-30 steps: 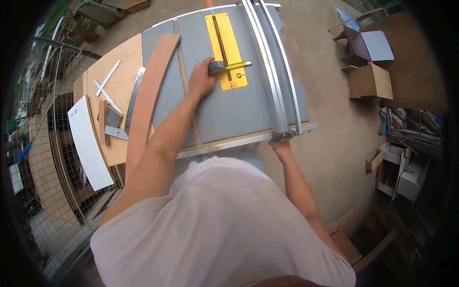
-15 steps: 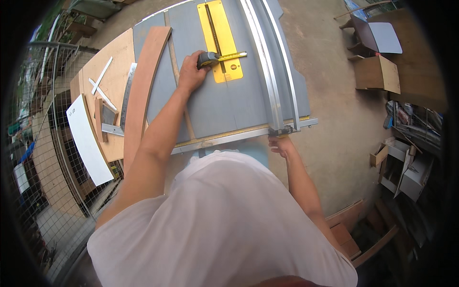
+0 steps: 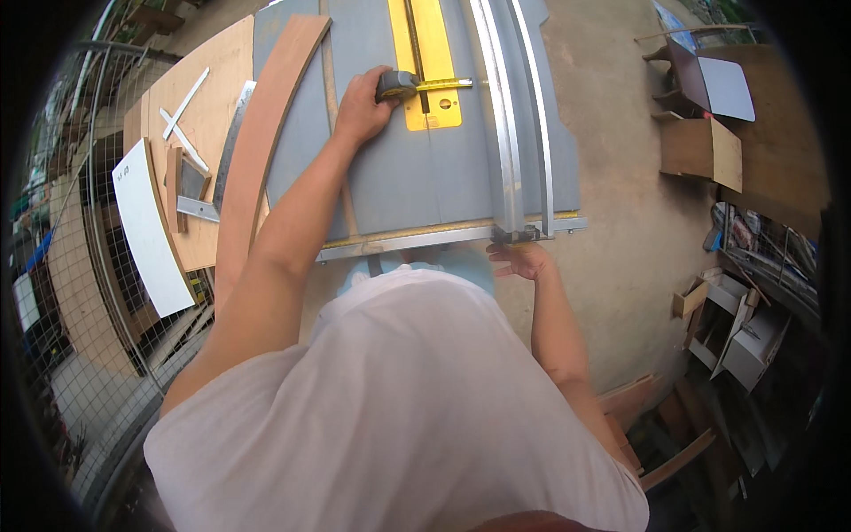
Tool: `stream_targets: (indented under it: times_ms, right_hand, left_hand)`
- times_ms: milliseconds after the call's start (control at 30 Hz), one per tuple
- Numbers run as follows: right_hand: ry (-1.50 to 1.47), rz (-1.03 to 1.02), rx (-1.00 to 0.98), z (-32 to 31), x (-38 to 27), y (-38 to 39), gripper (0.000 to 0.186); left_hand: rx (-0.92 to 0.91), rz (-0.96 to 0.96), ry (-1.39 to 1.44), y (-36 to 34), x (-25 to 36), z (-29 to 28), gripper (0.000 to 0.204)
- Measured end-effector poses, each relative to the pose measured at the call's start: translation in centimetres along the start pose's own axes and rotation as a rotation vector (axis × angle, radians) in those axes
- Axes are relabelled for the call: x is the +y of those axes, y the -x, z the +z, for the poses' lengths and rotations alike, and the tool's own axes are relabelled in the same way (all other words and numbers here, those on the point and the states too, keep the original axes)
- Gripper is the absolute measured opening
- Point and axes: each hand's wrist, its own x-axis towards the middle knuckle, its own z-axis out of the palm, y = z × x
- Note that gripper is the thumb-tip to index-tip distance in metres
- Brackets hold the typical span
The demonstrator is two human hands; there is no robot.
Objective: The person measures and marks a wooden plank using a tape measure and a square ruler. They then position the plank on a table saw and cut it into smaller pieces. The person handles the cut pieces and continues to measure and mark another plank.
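My left hand (image 3: 363,106) is wrapped round a grey and black tape measure (image 3: 396,86) over a grey table saw top (image 3: 390,191). Its short yellow blade (image 3: 443,84) reaches right across the yellow throat plate (image 3: 432,111), the tip close to the metal rip fence (image 3: 503,133). A dark slot runs along the plate. At the front rail (image 3: 417,238), my right hand (image 3: 525,261) is just under the dark fence clamp (image 3: 523,234), fingers spread with gaps between them. Whether a fingertip touches the clamp is hard to tell.
Left of the saw top lies a long reddish-brown board (image 3: 275,115). Beyond it are white strips (image 3: 184,106), a try square (image 3: 197,208) and a white panel (image 3: 152,235) on plywood. Wire mesh fencing (image 3: 89,293) borders the left; wooden boxes (image 3: 700,151) stand at right.
The view has shifted, so the saw top sits higher in the picture. My left hand still holds the tape measure across the throat plate. My right hand's fingers have spread below the clamp.
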Motion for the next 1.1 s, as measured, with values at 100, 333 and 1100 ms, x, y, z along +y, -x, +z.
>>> stream_targets:
  times_ms: [100,333,1100]
  right_hand:
    - [-0.006,0.003,0.065,-0.4,1.6,-1.0,0.042]
    - [0.975,-0.253,1.123,6.2,2.9,-1.5,0.041]
    - [1.075,-0.255,0.991,4.6,2.4,-1.5,0.036]
  left_hand:
    - [-0.003,-0.011,-0.017,-0.3,0.3,-0.2,0.055]
    - [0.011,0.024,0.029,-0.1,0.3,-0.3,0.056]
    - [0.043,0.085,-0.042,0.2,0.0,-0.7,0.07]
